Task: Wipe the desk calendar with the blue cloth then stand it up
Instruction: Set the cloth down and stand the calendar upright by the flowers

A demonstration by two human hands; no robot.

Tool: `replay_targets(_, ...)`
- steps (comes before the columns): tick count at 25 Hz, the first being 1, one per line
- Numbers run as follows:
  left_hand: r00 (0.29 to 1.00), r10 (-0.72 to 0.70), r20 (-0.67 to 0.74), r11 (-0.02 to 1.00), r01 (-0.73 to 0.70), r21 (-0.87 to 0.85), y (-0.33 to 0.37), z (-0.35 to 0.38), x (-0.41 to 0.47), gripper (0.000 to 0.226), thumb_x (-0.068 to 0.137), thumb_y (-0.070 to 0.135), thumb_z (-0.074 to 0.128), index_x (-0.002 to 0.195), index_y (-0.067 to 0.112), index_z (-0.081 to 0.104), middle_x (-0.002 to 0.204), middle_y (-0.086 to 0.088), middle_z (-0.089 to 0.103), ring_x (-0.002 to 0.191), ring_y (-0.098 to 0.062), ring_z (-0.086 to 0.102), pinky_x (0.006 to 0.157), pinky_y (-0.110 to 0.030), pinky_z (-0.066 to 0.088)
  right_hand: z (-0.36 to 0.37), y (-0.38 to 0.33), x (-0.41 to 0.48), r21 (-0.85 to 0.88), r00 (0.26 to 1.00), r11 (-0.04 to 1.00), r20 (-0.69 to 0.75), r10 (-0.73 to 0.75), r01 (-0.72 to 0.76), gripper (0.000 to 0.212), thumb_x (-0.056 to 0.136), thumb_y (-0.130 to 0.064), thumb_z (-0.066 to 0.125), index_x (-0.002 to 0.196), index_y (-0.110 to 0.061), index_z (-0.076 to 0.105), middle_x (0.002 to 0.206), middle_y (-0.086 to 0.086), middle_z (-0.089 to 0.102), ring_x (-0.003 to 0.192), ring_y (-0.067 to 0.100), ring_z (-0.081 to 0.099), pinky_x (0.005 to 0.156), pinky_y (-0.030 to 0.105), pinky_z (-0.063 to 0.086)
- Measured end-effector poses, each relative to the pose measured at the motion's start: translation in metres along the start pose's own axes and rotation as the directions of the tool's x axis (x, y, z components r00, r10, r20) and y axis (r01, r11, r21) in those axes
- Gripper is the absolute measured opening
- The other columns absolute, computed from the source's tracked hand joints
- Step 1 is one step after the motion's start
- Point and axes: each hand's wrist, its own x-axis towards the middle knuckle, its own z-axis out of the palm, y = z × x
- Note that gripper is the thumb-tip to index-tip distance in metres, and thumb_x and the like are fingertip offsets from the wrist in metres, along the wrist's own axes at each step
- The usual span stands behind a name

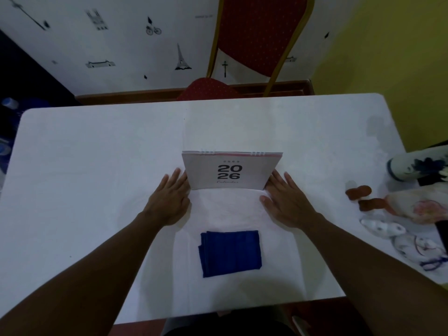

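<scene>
The desk calendar (231,172), grey with "2026" on its cover and a spiral binding on top, stands upright at the middle of the white table (97,154). My left hand (168,200) lies flat with fingers apart, touching the calendar's lower left corner. My right hand (284,202) lies flat at its lower right corner, fingers spread. Neither hand grips anything. The folded blue cloth (230,253) lies flat on the table in front of the calendar, between my forearms and apart from both hands.
A red chair (257,40) with a gold frame stands behind the table's far edge. Several ceramic ornaments (412,209) and a blue-and-white vase (417,166) crowd the right edge. A dark area with a bottle (9,103) is at far left.
</scene>
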Motion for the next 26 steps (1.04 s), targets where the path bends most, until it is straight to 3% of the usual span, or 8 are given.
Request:
replay_targets(6,1.000,-0.009,-0.029,0.999,0.008,-0.037,0.009,0.000,-0.002,0.063,0.110,0.031,0.026,0.167,0.024,0.000,0.175,-0.002,-0.008,0.156,-0.022,-0.020,0.132,-0.047,-0.005,0.003,0.000,0.000,0.020,0.999,1.000,-0.042,0.023,-0.022,0.056,0.108,-0.041,0.034,0.159,-0.019,0.031,0.168,0.001,0.029,0.156,0.022,0.023,0.127,0.052,0.018)
replay_targets(10,1.000,-0.005,0.028,0.997,0.007,-0.070,0.007,-0.008,0.000,0.061,0.111,0.027,0.025,0.167,0.020,0.003,0.176,-0.004,-0.006,0.161,-0.027,-0.015,0.132,-0.049,-0.002,0.000,0.000,0.003,0.019,0.997,0.999,-0.069,0.042,-0.041,0.057,0.106,-0.042,0.038,0.157,-0.017,0.037,0.165,0.002,0.035,0.154,0.023,0.030,0.126,0.050,0.024)
replay_targets(14,0.995,0.006,0.100,0.997,0.002,-0.079,0.002,-0.017,0.002,0.064,0.109,0.017,0.030,0.167,0.018,0.003,0.175,-0.004,-0.006,0.162,-0.028,-0.014,0.133,-0.049,0.000,-0.001,-0.004,0.003,0.002,0.997,0.998,-0.043,0.059,-0.059,0.058,0.105,-0.039,0.038,0.159,-0.018,0.033,0.167,0.001,0.030,0.156,0.021,0.023,0.128,0.048,0.018)
replay_targets(16,0.995,-0.018,0.097,0.985,0.035,-0.169,0.006,-0.019,0.002,0.067,0.107,0.012,0.033,0.167,0.020,0.004,0.176,-0.003,-0.004,0.163,-0.027,-0.012,0.132,-0.047,0.000,0.000,-0.008,0.004,0.058,0.996,0.995,-0.025,0.084,-0.082,0.060,0.104,-0.037,0.039,0.160,-0.020,0.029,0.170,0.000,0.024,0.158,0.021,0.018,0.128,0.049,0.014)
replay_targets(20,0.981,-0.186,0.047,0.806,0.179,-0.564,0.020,-0.012,-0.012,0.076,0.103,0.005,0.041,0.166,0.034,0.009,0.176,0.003,0.013,0.163,-0.029,0.012,0.130,-0.050,0.016,-0.001,-0.009,-0.003,0.210,0.996,0.974,0.026,0.084,-0.088,0.064,0.100,-0.033,0.046,0.159,-0.025,0.024,0.171,-0.006,0.016,0.158,0.018,0.014,0.127,0.053,0.018)
replay_targets(22,0.957,-0.289,0.014,0.714,0.226,-0.662,0.032,-0.011,-0.023,0.084,0.101,0.007,0.050,0.165,0.041,0.008,0.174,0.005,0.019,0.161,-0.030,0.022,0.123,-0.056,0.028,-0.007,-0.010,-0.011,0.342,0.992,0.931,0.014,0.129,-0.126,0.072,0.099,-0.030,0.052,0.162,-0.028,0.017,0.171,-0.008,0.016,0.157,0.016,0.018,0.125,0.049,0.027)
replay_targets(24,0.943,-0.320,-0.092,0.655,0.150,-0.741,0.044,-0.016,-0.028,0.091,0.097,0.011,0.058,0.164,0.046,0.008,0.172,0.009,0.027,0.154,-0.026,0.034,0.117,-0.055,0.038,-0.014,-0.016,-0.013,0.512,0.959,0.825,-0.012,0.284,-0.238,0.081,0.098,-0.033,0.058,0.162,-0.037,0.008,0.170,-0.009,0.019,0.154,0.014,0.026,0.125,0.042,0.028)
replay_targets(26,0.924,-0.305,-0.230,0.613,0.006,-0.790,0.059,-0.024,-0.030,0.091,0.094,0.015,0.060,0.163,0.048,0.010,0.165,0.014,0.038,0.141,-0.014,0.044,0.108,-0.043,0.044,-0.026,-0.030,-0.009,0.631,0.916,0.717,-0.027,0.401,-0.296,0.085,0.094,-0.039,0.064,0.159,-0.045,0.010,0.166,-0.013,0.028,0.149,0.010,0.032,0.118,0.033,0.031)
